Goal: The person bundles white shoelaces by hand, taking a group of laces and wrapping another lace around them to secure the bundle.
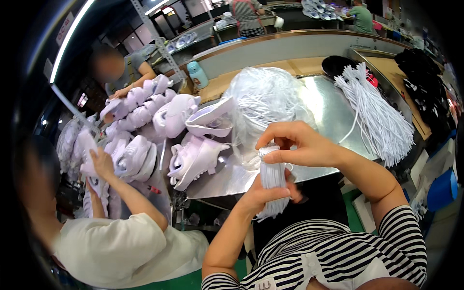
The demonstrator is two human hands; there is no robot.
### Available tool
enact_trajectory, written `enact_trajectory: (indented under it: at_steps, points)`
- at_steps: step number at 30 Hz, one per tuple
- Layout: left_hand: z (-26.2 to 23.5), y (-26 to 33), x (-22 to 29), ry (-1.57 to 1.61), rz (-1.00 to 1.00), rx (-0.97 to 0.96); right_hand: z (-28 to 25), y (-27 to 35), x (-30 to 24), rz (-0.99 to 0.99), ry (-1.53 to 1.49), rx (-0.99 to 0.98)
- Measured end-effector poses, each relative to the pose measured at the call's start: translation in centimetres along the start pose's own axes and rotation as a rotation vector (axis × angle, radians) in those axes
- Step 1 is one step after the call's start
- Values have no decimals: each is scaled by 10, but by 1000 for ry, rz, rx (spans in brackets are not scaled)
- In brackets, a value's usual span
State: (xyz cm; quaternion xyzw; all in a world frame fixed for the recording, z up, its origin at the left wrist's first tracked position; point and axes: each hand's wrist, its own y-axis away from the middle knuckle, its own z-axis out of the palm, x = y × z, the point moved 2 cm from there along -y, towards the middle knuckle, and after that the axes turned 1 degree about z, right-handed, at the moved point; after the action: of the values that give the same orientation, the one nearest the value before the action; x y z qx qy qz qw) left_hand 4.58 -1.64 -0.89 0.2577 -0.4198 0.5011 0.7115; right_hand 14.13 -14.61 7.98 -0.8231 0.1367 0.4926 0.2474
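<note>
A bundle of white shoelaces is upright between my hands, just off the table's near edge. My left hand wraps round its middle, the thumb lying across the front. At the folded top, my right hand pinches the bundle between thumb and fingers. Loose lace ends hang below my left hand. Behind my hands, a clear plastic bag full of white laces lies on the metal table. A long tied bunch of white laces stretches over the table's right side.
Pale lilac shoe uppers crowd the table's left part. A co-worker in a white shirt handles one at my left; another person works beyond the pile. A light blue bottle stands at the back. A blue bin is at far right.
</note>
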Motion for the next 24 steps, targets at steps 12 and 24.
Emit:
enact_trajectory:
  at_steps: [12,24]
  points:
    - [5,9,-58,393,-231,290,36,37,62,-241,635,30]
    - [21,15,-113,4,-507,12,32,85,87,-78,520,-314]
